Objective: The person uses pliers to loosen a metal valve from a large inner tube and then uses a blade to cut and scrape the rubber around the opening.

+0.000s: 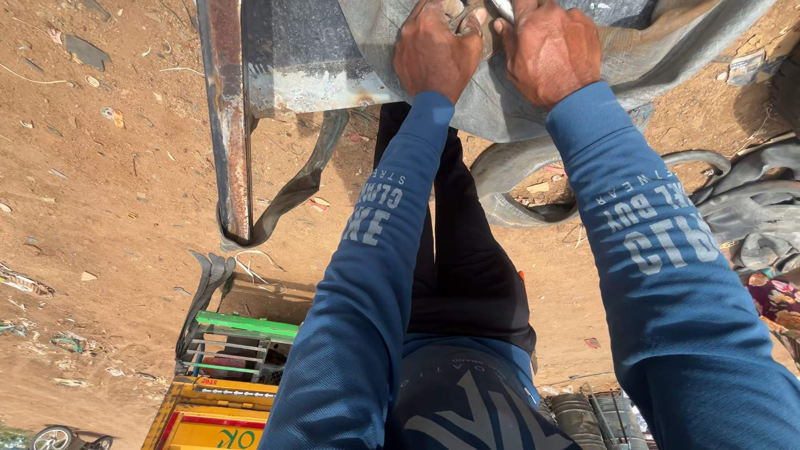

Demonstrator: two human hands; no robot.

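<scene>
While both blue sleeves reach forward, the left hand (433, 52) presses down, knuckles up and fingers curled, on a grey rubber inner tube (500, 108) draped over a rusty metal stand (229, 125). Just beside it, the right hand (550, 50) is clenched around a small metal tool (502, 8) at the tube's top edge. Beyond lie a worn tyre (508, 179) and a green crate (237, 342) on the dirt ground (108, 208).

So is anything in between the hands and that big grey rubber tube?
Nothing visible. The left hand and right hand both rest directly on the grey rubber tube, gripping it near the top edge of the view. What the fingertips pinch there is too cropped to tell.
</scene>
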